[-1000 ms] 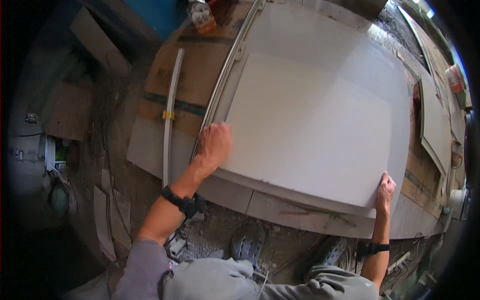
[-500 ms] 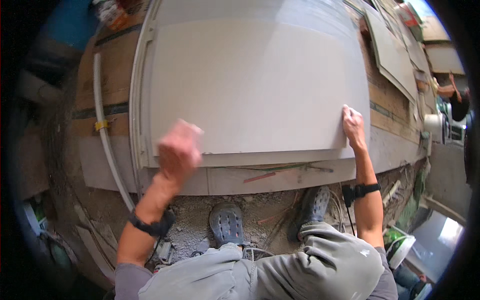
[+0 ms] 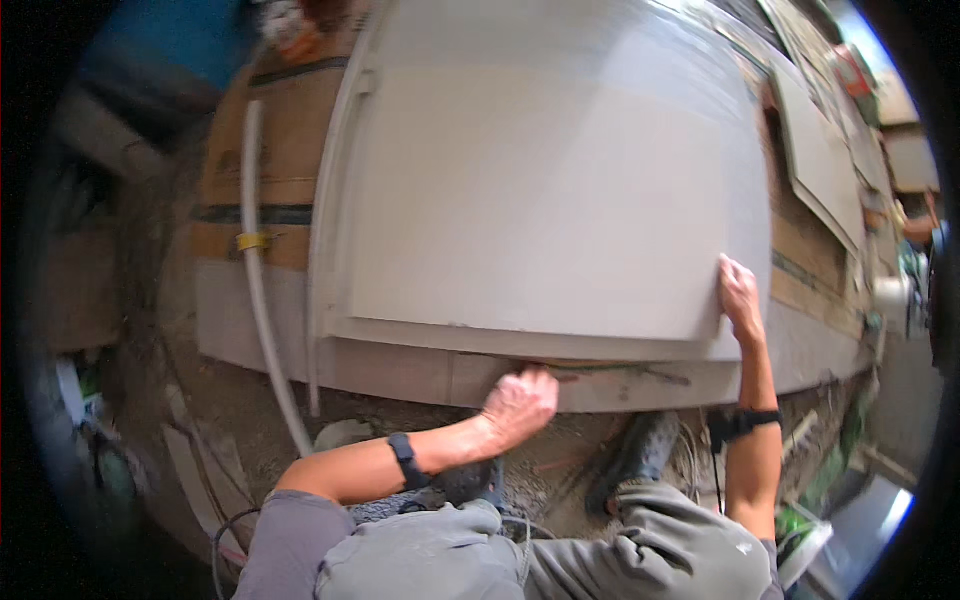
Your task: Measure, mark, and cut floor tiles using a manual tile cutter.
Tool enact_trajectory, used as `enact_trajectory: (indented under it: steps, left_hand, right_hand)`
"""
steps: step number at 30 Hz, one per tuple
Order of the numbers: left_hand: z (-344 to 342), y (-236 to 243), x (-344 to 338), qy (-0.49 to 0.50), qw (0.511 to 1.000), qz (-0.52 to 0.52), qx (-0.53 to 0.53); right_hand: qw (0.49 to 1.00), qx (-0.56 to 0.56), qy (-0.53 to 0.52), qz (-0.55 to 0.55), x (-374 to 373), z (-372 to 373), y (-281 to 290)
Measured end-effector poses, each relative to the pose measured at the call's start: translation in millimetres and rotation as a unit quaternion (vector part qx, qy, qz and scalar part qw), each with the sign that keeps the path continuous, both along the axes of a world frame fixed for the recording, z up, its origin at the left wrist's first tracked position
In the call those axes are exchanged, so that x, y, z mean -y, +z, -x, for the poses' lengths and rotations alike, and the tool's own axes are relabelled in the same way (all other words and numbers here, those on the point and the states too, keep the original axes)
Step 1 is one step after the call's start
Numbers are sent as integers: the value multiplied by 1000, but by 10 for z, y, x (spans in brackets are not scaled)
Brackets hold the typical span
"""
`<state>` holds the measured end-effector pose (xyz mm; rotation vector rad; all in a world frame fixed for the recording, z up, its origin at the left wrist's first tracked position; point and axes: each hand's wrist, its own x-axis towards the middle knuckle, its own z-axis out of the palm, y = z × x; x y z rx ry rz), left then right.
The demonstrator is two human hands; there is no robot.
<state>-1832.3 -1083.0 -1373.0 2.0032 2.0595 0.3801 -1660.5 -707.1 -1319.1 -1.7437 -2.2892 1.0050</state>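
A large pale beige tile (image 3: 540, 200), glossy towards its far side, lies on top of another light slab that shows along its near and right edges. My right hand (image 3: 740, 300) grips the tile's right edge near the close corner, thumb and fingers bent around it. Below the tile's near edge, my left hand (image 3: 520, 405) is closed over the left end of a thin reddish stick (image 3: 568, 379) on a pale ledge. The fingers partly hide this stick. Thin green and dark strips (image 3: 640, 371) lie just right of it.
A white tube (image 3: 257, 250) with yellow tape runs down the left side, over brown cardboard (image 3: 265, 165). More slabs (image 3: 815, 160) lie at the right. A white bucket (image 3: 893, 295) stands beyond them, near another person's arm (image 3: 918, 228). Rubble covers the ground around my shoes.
My left hand has swung right and down from above the tile's near left corner to the reddish stick. My right hand stays on the tile's edge; the whole view has shifted.
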Motion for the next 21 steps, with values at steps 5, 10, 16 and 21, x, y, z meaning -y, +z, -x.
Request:
enact_trajectory:
  steps: [5, 10, 16, 21]
  left_hand:
    - [65, -58, 115, 69, 996, -45, 19]
    - [117, -57, 187, 61, 996, -64, 22]
    - [708, 486, 216, 70, 956, -118, 258]
    - [2274, 656, 175, 442, 872, -152, 145]
  right_hand:
    - [1000, 9, 11, 1, 15, 72, 10]
    - [999, 7, 9, 51, -47, 5, -36]
    - [997, -31, 3, 64, -3, -5, -26]
    - [997, -41, -1, 64, 60, -13, -76]
